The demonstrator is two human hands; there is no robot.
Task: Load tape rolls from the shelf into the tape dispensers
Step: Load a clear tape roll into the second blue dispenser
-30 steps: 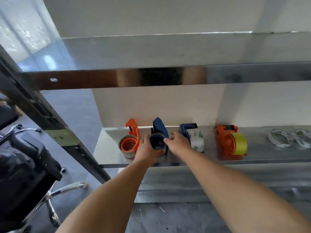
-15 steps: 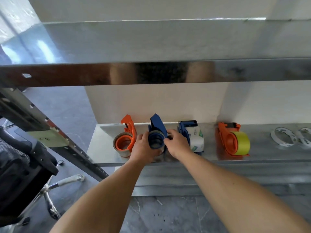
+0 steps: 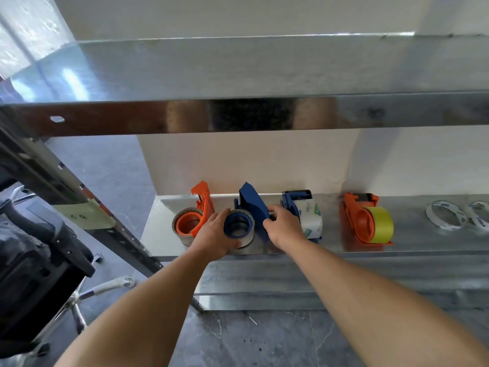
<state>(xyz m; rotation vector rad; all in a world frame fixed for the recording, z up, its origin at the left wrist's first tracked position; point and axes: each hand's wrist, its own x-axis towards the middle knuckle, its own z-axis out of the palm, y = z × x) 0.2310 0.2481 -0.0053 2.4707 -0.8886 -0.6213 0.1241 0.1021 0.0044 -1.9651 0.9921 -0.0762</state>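
White roll [image 3: 312,217] label reads, perhaps, "deli".

Bright daylight comes from the far left and makes white glare on the upper metal shelf [image 3: 185,64]. Its front edge [image 3: 251,116] reflects dark and brown blurred shapes. The wide lens bends straight lines at the edges. Focus is mostly sharp.

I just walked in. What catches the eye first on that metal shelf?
Two bare hands meet at a dark blue tape dispenser mid-shelf: the left hand curls round its clear tape roll, the right hand pinches its side. Bright orange dispensers flank the scene, one at far left, one at right holding a yellow tape roll.
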